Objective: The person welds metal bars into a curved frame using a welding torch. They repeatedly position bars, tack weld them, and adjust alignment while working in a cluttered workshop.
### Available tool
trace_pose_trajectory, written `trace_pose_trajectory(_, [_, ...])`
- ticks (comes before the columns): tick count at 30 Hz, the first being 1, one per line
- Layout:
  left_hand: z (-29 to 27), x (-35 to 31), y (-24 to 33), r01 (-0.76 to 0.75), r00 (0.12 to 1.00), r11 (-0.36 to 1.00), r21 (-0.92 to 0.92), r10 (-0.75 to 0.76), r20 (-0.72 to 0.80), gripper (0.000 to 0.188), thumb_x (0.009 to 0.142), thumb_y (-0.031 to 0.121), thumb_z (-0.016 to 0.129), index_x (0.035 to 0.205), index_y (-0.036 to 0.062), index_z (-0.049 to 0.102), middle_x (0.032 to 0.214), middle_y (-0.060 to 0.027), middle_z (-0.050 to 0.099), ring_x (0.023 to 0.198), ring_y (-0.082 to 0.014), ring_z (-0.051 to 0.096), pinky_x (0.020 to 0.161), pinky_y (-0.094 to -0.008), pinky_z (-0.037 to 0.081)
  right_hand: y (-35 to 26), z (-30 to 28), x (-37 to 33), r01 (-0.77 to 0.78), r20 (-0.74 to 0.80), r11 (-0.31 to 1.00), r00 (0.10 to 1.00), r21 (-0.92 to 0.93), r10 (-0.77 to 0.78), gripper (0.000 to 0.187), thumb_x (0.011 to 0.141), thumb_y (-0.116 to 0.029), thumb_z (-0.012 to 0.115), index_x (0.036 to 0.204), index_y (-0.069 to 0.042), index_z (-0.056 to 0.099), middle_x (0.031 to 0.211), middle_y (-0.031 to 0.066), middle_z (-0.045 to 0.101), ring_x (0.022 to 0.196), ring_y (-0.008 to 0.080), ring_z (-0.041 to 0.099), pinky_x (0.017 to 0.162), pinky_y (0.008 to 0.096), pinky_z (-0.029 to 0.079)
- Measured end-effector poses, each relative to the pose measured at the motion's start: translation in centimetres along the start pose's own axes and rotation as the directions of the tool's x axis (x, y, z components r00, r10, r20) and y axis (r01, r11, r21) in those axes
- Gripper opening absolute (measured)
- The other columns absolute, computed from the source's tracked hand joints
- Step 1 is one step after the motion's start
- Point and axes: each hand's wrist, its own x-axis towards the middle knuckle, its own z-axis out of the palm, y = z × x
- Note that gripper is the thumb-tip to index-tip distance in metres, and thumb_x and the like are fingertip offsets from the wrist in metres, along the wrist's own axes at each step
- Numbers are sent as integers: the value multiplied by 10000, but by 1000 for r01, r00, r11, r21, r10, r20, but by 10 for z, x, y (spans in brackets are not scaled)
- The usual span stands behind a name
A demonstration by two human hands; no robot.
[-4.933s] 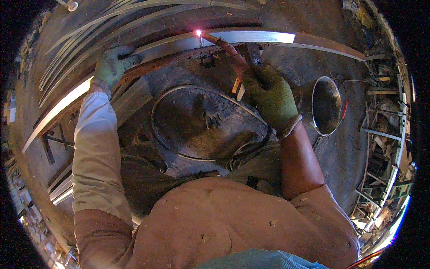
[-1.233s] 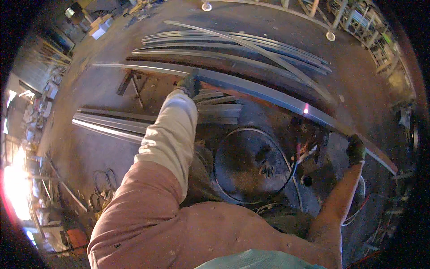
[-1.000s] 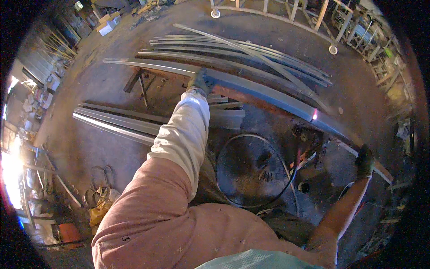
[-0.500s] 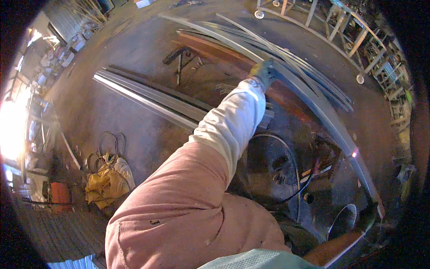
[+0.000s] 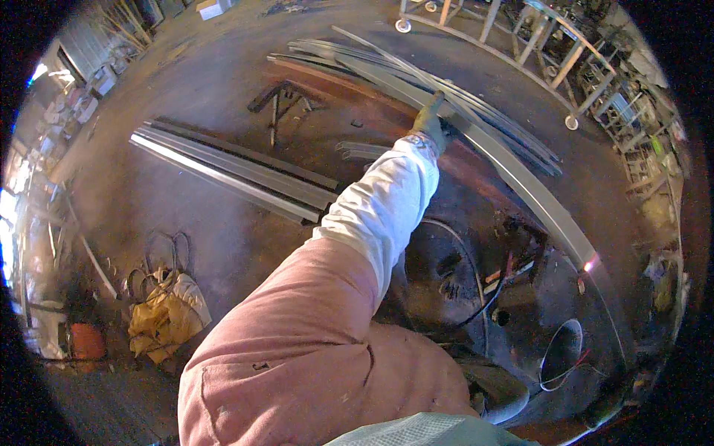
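- Far left: an orange bucket-like thing (image 5: 88, 342), contents not visible.
- Centre: the left hand (image 5: 429, 125) is closed around the long grey beam (image 5: 524, 180), which has shifted off the rusty bar (image 5: 327, 80); apparently it is being moved, not heated.
- Right: an open cylinder-like ring (image 5: 563, 349), inside unclear; beyond it, the beam's glowing spot (image 5: 590, 265).
- Lower right: the right hand (image 5: 610, 403), too dark to tell its grip.

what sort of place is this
Probably a metalworking shop: metal strips lie stacked on the floor, a spot glows on the long bar under the gloved left hand, and a wheeled frame stands beyond.
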Motion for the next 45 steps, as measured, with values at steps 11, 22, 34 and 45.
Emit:
trace_pose_trajectory(11, [-6,15,-20,-103,989,991,-87,112,98,512,1074,438,780,1450,94,737,1398,-152,792,1264,-396,729,1138,-580,560,2,-62,-37,-10,-114,999,994,-42,6,236,1027,-220,776,1253,-156,790,1099,132,778,965,362,768,835,505,629])
trace_pose_trajectory(22, [-17,22,44,4,1000,561,828,-5,-2,611,1098,416,772,1581,68,637,1204,-133,736,1052,-251,645,974,-422,550,-43,-8,11,257,-45,891,955,-375,-294,235,1020,-224,802,1252,-186,801,1082,125,784,947,367,771,820,515,631])
trace_pose_trajectory(34, [91,-194,-32,-505,823,372,778,-63,564,606,1099,344,829,1579,9,671,1416,-97,785,1275,-176,727,1116,-358,590,-14,127,139,801,510,456,599,-389,-617,307,995,-237,836,1286,-140,828,1150,151,838,918,318,806,780,462,655])
trace_pose_trajectory(45, [44,-272,-33,-754,429,44,655,-722,543,646,995,322,861,1560,70,676,1375,-262,761,1240,-511,729,1053,-579,597,-103,306,176,-310,503,893,857,326,113,724,1091,-534,768,1609,-64,581,1349,220,775,1116,344,783,945,475,636])
